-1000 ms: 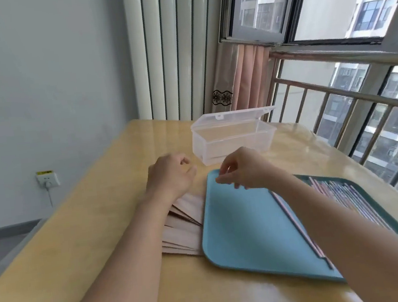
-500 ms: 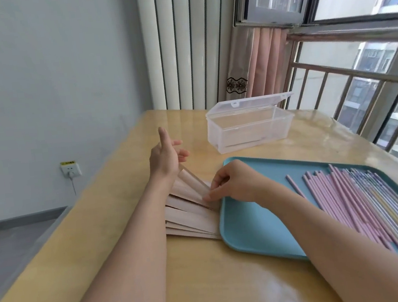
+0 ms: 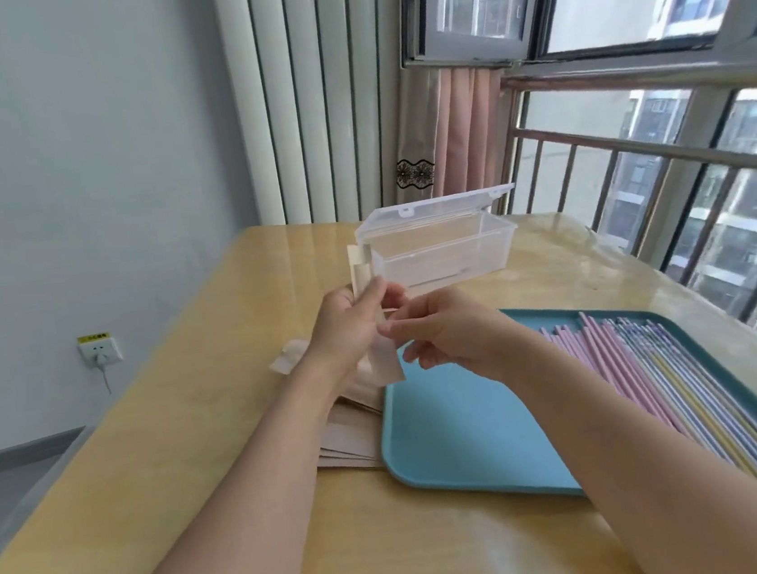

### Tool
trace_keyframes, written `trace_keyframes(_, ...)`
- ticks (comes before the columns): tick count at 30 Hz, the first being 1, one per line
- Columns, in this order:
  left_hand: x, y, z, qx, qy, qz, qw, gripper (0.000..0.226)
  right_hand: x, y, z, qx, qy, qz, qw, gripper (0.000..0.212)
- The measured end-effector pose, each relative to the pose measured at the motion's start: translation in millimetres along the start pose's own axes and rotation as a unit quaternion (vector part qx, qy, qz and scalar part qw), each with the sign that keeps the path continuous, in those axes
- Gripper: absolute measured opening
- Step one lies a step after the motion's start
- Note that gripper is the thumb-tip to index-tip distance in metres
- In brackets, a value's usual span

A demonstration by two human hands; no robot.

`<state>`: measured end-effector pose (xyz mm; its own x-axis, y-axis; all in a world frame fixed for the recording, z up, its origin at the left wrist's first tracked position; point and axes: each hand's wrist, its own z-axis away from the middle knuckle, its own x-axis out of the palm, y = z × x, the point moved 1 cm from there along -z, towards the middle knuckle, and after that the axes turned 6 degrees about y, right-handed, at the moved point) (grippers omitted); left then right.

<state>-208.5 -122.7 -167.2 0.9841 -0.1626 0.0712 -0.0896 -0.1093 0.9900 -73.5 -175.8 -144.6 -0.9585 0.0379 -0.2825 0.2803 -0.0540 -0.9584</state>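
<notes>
My left hand [image 3: 348, 328] grips a long beige paper sleeve [image 3: 373, 315], lifted upright above the table, its top end near the clear box. My right hand [image 3: 448, 333] pinches the same sleeve at its middle, right beside the left hand's fingers. A stack of more paper sleeves [image 3: 351, 436] lies on the table under my left wrist, partly hidden by my arm. On the blue tray [image 3: 469, 441] to the right lie several pink, purple and yellow straws [image 3: 660, 377].
A clear plastic box [image 3: 438, 247] with its lid up stands behind my hands on the wooden table [image 3: 197, 449]. A small paper scrap [image 3: 288, 356] lies left of my wrist. A window railing runs along the right; a wall socket [image 3: 100, 350] is at left.
Both hands rose from the stack on the table; my left hand closed round one sleeve and lifted it upright, and my right hand came up to pinch it. The camera shifted slightly.
</notes>
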Motion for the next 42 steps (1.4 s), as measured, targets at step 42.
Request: trace_keyframes(42,58.6,-9.1,35.5,-0.164,-0.331,-0.049,0.928,0.041,-136.8,41.2,4.0,-0.037,0.319,-0.302,0.898,0.042)
